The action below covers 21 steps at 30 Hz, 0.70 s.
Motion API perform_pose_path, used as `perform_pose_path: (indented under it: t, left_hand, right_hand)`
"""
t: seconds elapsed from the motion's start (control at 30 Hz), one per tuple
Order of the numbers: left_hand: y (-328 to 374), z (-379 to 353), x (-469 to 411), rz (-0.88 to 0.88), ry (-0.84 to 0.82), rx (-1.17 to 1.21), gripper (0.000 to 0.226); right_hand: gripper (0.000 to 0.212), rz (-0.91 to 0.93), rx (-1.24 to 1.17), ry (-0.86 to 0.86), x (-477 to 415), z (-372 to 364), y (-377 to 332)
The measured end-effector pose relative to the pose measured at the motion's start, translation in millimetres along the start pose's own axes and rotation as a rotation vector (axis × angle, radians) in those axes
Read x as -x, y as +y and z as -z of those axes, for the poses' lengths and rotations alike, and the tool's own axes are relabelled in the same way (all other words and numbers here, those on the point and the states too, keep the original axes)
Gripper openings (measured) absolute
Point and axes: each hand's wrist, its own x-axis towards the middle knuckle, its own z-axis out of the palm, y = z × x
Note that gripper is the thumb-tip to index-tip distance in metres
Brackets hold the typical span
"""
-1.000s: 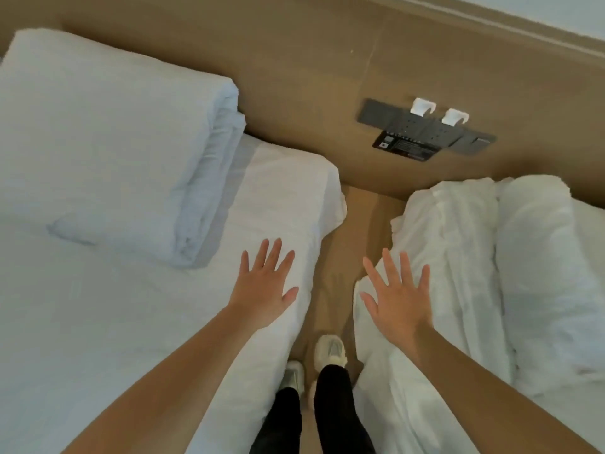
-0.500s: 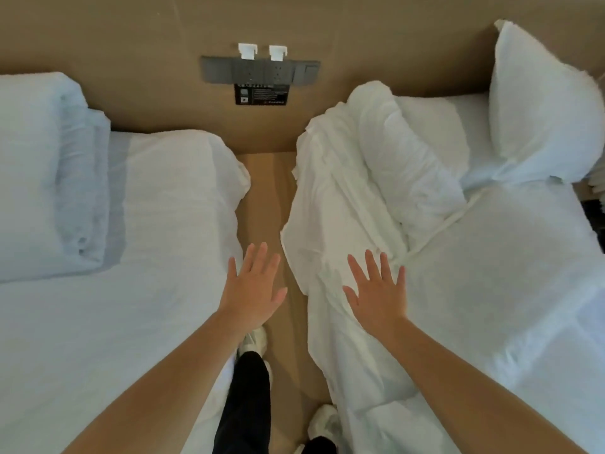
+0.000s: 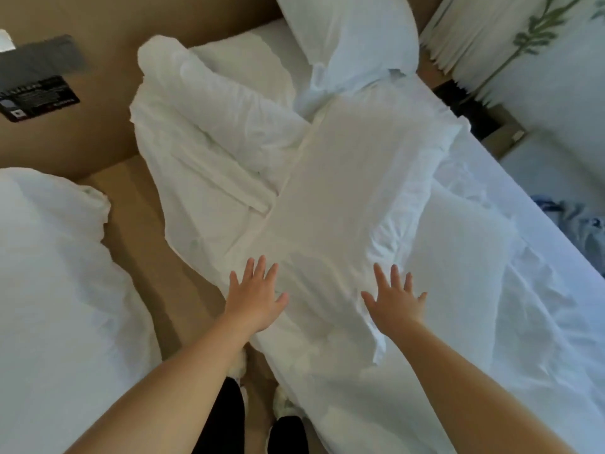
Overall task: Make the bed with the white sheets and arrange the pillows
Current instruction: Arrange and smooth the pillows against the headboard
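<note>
While over the rumpled white sheet (image 3: 327,191) — left hand (image 3: 253,299) and right hand (image 3: 394,301), fingers straight and spread, palms down.

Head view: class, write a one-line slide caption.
Left hand and right hand spread open over rumpled white sheets, pillow behind.

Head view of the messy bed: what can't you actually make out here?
All in the head view:
- Label on the headboard: print blurred and too small.
- Blue cloth: cut off by the right edge.
- Shoes: mostly hidden by the left arm.
- Left hand and right hand: spread over the sheet, contact unclear from above.
</note>
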Motion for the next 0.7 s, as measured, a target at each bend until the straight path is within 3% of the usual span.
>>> perform_pose_path:
  t: [0.2,0.4,0.5,0.6,0.67,0.7]
  left_hand:
    - [49,-22,-90,-0.186,-0.042,-0.245,0.071]
    - [147,-67,-144,-0.409,0.117,-0.386,0.083]
    - [186,-87,-153,-0.570,0.176,-0.514,0.076]
    - [221,-111,-154,-0.746,0.091,-0.549,0.061]
    - [246,-126,-154,-0.670,0.027,-0.385,0.051]
    - [258,-132,-156,-0.544,-0.010,-0.241,0.050]
  right_hand:
    - [0.071,-0.247,-0.438,-0.088,-81,-68,41]
    - [0.072,-0.292,-0.346,-0.008,-118,-128,88]
    - [0.088,-0.385,-0.483,0.018,-130,-132,108]
    - [0.115,-0.596,-0.716,0.017,-145,-135,138]
    - [0.127,-0.737,-0.889,0.013,-153,-136,164]
    - [0.130,-0.801,-0.956,-0.002,-155,-138,178]
